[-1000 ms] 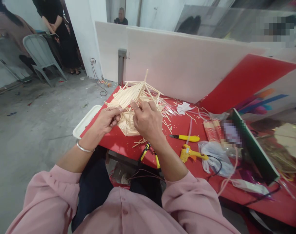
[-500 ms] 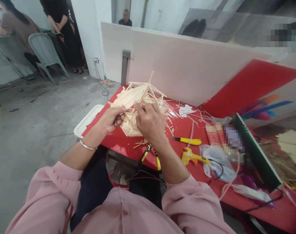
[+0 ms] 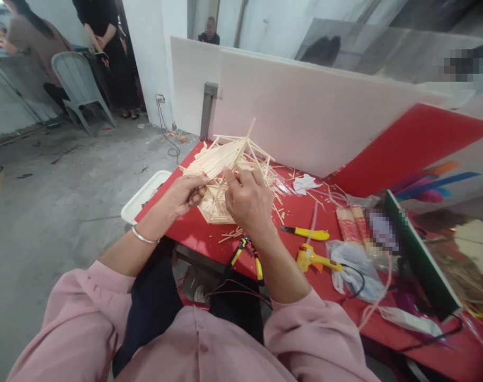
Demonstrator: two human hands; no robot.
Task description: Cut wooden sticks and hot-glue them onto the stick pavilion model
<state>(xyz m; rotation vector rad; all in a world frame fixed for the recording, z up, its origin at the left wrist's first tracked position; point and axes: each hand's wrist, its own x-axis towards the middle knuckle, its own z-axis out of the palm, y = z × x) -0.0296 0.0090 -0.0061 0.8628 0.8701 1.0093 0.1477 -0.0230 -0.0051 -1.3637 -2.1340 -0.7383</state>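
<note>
Has the stick model [image 3: 221, 159] on the table [image 3: 193, 231], between and beyond the left hand [image 3: 185, 196] and the right hand [image 3: 251, 201]. Has pliers [image 3: 238, 252] by the near edge, the knife [image 3: 309, 233] to the right, the glue gun [image 3: 307, 258] before the knife, a bag [image 3: 360, 276] right of the glue gun, boards [image 3: 324, 116] behind, a chair [image 3: 76, 79] far left.

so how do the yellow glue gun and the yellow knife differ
The glue gun is pistol-shaped; the knife is slim and straight. The glue gun trails a black cord; the knife has none. Both are mainly yellow and lie on the red table.
</note>
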